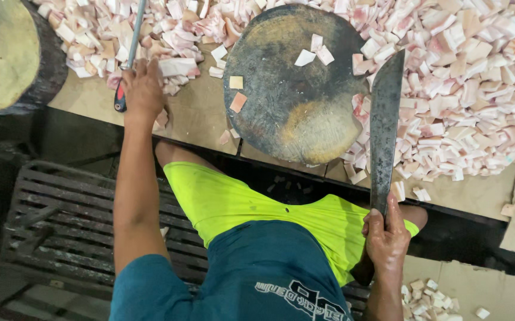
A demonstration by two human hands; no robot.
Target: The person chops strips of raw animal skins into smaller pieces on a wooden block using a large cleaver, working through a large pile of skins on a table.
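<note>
My right hand (386, 236) grips the handle of a long dark cleaver (384, 128), its blade pointing away from me over the right edge of a round dark chopping block (281, 101). A few small cut meat pieces lie on the block. My left hand (143, 89) reaches out to the left of the block and rests on a large pale strip of meat (177, 66). Its fingers lie beside a sharpening steel (130, 50) with a dark handle.
A big heap of small pink-white cut meat pieces (471, 77) covers the cardboard-covered table around the block. A second round wooden block (5, 53) stands at the far left. I sit on a dark slatted bench (61, 220). Loose pieces (427, 297) lie on cardboard at my lower right.
</note>
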